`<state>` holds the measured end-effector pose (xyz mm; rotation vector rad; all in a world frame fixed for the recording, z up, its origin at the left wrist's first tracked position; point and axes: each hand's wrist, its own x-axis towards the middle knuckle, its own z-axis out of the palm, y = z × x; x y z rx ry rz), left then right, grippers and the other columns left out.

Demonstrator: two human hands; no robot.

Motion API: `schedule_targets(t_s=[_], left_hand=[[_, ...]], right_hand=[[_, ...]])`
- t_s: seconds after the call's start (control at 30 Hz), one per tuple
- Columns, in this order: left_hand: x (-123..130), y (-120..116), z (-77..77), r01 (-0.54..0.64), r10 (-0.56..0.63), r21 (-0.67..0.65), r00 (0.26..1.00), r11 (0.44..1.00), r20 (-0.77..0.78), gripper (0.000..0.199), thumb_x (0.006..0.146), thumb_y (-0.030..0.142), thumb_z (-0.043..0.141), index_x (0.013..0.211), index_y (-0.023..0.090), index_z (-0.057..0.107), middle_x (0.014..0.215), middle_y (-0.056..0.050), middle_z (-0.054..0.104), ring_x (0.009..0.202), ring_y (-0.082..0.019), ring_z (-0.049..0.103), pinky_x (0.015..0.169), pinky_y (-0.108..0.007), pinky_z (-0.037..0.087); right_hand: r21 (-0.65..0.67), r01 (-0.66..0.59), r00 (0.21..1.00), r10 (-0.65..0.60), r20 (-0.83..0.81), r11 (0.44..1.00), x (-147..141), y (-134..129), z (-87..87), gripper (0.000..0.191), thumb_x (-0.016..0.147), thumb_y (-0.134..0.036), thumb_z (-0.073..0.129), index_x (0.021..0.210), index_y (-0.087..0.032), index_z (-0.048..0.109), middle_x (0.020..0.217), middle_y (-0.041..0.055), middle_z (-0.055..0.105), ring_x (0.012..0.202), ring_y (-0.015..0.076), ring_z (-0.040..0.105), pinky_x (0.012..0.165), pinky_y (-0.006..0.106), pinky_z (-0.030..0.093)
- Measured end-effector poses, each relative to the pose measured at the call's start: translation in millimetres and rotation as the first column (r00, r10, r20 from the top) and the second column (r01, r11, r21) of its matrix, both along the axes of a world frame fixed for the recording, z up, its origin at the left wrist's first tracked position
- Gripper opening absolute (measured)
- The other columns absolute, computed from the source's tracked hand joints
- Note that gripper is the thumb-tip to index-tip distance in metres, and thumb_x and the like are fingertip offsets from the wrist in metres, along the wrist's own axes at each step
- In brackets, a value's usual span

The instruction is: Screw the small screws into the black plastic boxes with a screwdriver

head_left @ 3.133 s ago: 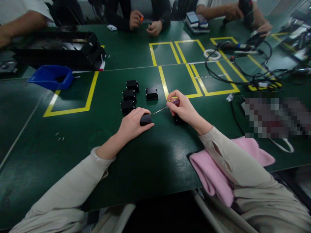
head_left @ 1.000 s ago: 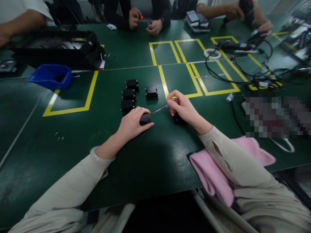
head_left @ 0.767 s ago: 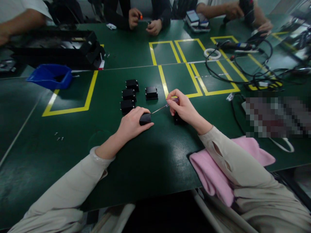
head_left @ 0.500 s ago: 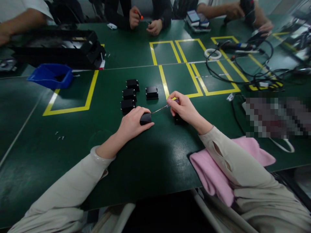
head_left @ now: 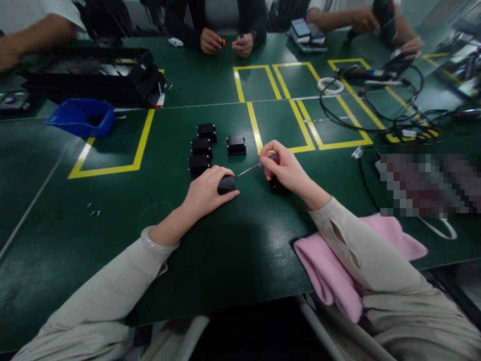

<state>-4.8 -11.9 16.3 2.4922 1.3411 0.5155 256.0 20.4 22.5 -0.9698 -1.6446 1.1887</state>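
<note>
Long beige sleeves [head_left: 101,291], loose, wrinkled toward elbows; slit openings along right cuff [head_left: 323,213].

A: Site type?

B: Workshop, apparently a shared assembly bench. Basis: broad, flat, dark-green tabletop [head_left: 240,260] marked out with rectangles of bright yellow tape [head_left: 145,139].

A: Tools and parts?

B: Slim screwdriver with a metal shaft and purplish handle [head_left: 250,169]. Three small, black, box-shaped units [head_left: 201,146] lined up; a few tiny silvery metal pieces [head_left: 93,214] lying loose. Also an open blue plastic bin [head_left: 80,118], a long black trough-like casing [head_left: 86,90] and a tangle of black cables [head_left: 404,124].

A: Single occupant?

B: No. Others along the far edge, including a person in black sleeves [head_left: 188,31]. Far right: blurred.
</note>
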Motion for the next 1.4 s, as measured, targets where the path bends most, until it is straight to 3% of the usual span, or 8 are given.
schedule_targets(t_s=[0.23, 0.47, 0.63, 0.87, 1.07, 1.27, 1.4], left_hand=[[0.3, 0.2, -0.3, -0.002, 0.002, -0.004, 1.0, 1.0, 0.004, 0.037, 0.095, 0.048, 0.072, 0.118, 0.021, 0.062, 0.12, -0.01, 0.07, 0.109, -0.032, 0.067, 0.092, -0.046, 0.055], [-0.1, 0.3, -0.7, -0.002, 0.002, -0.013, 1.0, 1.0, 0.007, 0.038, 0.094, 0.049, 0.072, 0.119, 0.022, 0.062, 0.12, -0.01, 0.07, 0.109, -0.032, 0.067, 0.09, -0.046, 0.056], [0.8, -0.2, 0.6, -0.011, 0.011, -0.016, 1.0, 1.0, 0.013, 0.036, 0.094, 0.047, 0.072, 0.118, 0.023, 0.062, 0.119, -0.009, 0.07, 0.11, -0.031, 0.067, 0.093, -0.045, 0.055], [0.9, 0.0, 0.2, 0.003, -0.003, -0.004, 1.0, 1.0, 0.013, 0.036, 0.095, 0.046, 0.072, 0.118, 0.021, 0.062, 0.119, -0.01, 0.07, 0.11, -0.032, 0.067, 0.094, -0.046, 0.055], [0.0, -0.2, -0.7, 0.0, 0.0, -0.009, 1.0, 1.0, 0.01, 0.036, 0.095, 0.047, 0.072, 0.118, 0.022, 0.061, 0.12, -0.01, 0.07, 0.111, -0.032, 0.067, 0.095, -0.046, 0.056], [0.2, -0.5, 0.7, -0.003, 0.003, -0.02, 1.0, 1.0, 0.016, 0.036, 0.095, 0.048, 0.071, 0.119, 0.022, 0.062, 0.12, -0.01, 0.07, 0.111, -0.032, 0.067, 0.093, -0.045, 0.055], [0.5, -0.4, 0.5, -0.008, 0.008, -0.017, 1.0, 1.0, 0.023, 0.036, 0.094, 0.047, 0.072, 0.118, 0.023, 0.062, 0.119, -0.009, 0.07, 0.11, -0.031, 0.067, 0.093, -0.044, 0.055]], right_hand=[[-0.01, 0.013, 0.999, -0.012, 0.042, 1.0, 0.4, 0.4, -0.7, 0.029, 0.102, -0.047, 0.065, 0.091, -0.023, 0.051, 0.048, -0.0118, 0.043, 0.042, 0.01, 0.053, 0.045, 0.024, 0.034], [-0.002, 0.006, 1.0, -0.006, -0.021, 1.0, -0.4, -0.5, 0.5, 0.021, 0.099, -0.037, 0.067, 0.097, -0.024, 0.051, 0.053, -0.0105, 0.051, 0.045, 0.01, 0.053, 0.049, 0.025, 0.041], [-0.031, 0.001, 1.0, -0.001, 0.017, 1.0, 0.3, 0.7, -0.8, 0.033, 0.102, -0.052, 0.065, 0.091, -0.024, 0.052, 0.047, -0.0126, 0.038, 0.042, 0.0107, 0.051, 0.045, 0.024, 0.035], [0.008, -0.011, 0.999, 0.011, -0.036, 1.0, 0.9, 1.5, -1.8, 0.021, 0.098, -0.034, 0.068, 0.1, -0.024, 0.05, 0.055, -0.0105, 0.054, 0.046, 0.0097, 0.054, 0.049, 0.023, 0.041], [-0.038, -0.005, 1.0, 0.006, 0.005, 0.999, 0.5, 0.7, -1.0, 0.031, 0.102, -0.05, 0.063, 0.093, -0.023, 0.053, 0.047, -0.0131, 0.038, 0.041, 0.0102, 0.051, 0.046, 0.024, 0.036], [0.002, 0.006, 0.999, -0.005, -0.034, 1.0, 0.5, 0.8, -1.7, 0.02, 0.098, -0.034, 0.067, 0.099, -0.025, 0.05, 0.053, -0.0111, 0.052, 0.044, 0.0103, 0.054, 0.048, 0.024, 0.04], [-0.019, 0.019, 1.0, -0.019, -0.004, 1.0, 0.6, 0.6, -1.2, 0.024, 0.1, -0.04, 0.067, 0.094, -0.025, 0.05, 0.051, -0.0111, 0.048, 0.044, 0.01, 0.053, 0.048, 0.024, 0.039]])
